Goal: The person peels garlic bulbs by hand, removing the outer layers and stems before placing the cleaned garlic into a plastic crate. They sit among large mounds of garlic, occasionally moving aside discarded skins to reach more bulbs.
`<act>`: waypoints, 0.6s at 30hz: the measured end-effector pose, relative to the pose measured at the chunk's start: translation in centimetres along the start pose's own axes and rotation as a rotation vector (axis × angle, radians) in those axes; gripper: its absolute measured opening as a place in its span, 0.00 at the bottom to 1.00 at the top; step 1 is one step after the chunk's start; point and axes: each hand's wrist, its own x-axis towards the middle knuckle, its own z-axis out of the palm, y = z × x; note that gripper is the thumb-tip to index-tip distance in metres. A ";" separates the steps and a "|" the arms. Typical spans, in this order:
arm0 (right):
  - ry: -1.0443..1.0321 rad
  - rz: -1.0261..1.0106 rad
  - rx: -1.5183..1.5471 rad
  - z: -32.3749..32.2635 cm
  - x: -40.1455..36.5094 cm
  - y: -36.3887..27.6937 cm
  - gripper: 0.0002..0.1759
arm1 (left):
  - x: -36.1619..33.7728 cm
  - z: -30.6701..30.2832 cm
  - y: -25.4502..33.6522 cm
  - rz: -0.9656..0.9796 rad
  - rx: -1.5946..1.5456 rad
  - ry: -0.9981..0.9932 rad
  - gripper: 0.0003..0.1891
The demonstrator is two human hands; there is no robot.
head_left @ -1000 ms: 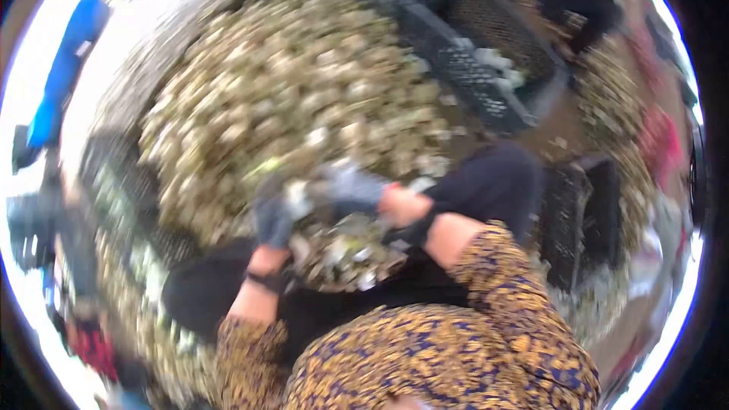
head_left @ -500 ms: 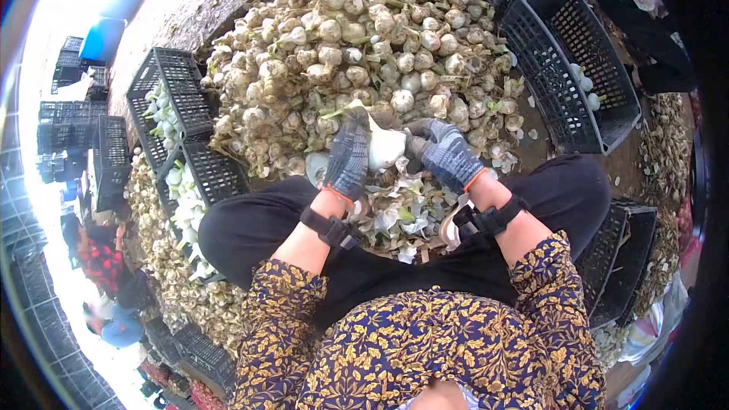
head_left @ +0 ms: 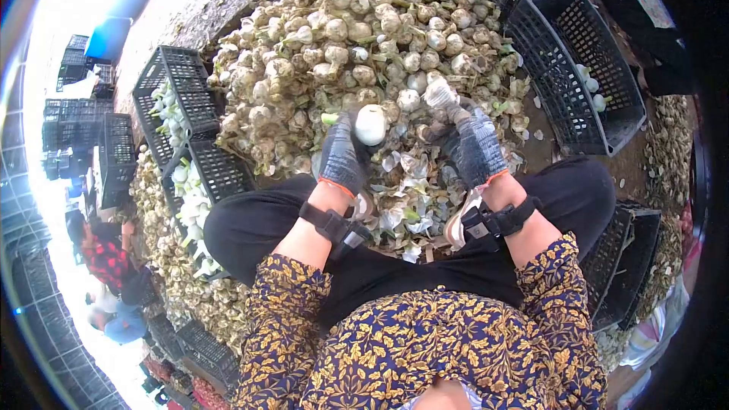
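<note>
Above loose garlic skins [head_left: 406, 193], between the bent knees [head_left: 573, 186]: one peeled garlic bulb [head_left: 370, 124], white, green stem to the left, held in the gloved left hand [head_left: 343, 153], its fingers closed against the bulb. Gloved right hand [head_left: 474, 148], set apart from the left; a pale, papery garlic piece [head_left: 440, 93] is seen at its fingertips, whether gripped cannot be told. Beyond both, one garlic heap [head_left: 326, 45], unpeeled, soil-stained. Flanking the heap, black slatted crates [head_left: 543, 61], white bulbs [head_left: 599, 102] contained in some.
</note>
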 end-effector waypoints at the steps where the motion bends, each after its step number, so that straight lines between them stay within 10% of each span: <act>1: 0.000 -0.109 -0.363 -0.2 0.3 0.0 0.09 | 0.3 -0.3 0.2 0.012 -0.065 0.018 0.12; 3: -0.289 -0.562 -1.244 -1.0 0.5 0.1 0.12 | 0.6 -0.5 0.3 0.083 -0.115 0.061 0.13; 6: -0.481 -0.563 -1.556 -0.7 0.3 1.2 0.10 | 0.0 -0.3 0.2 0.219 0.067 -0.030 0.14; 10: -0.196 -0.357 -1.155 1.7 -0.6 1.5 0.17 | -1.1 1.0 -0.1 0.482 0.396 0.029 0.13; 12: -0.243 0.212 -0.605 2.4 -0.3 1.3 0.27 | -1.3 1.5 -0.7 0.425 0.396 0.092 0.12; 18: -0.166 0.008 -0.833 2.1 -0.4 2.2 0.31 | -0.5 0.4 -1.6 0.663 0.785 -0.017 0.16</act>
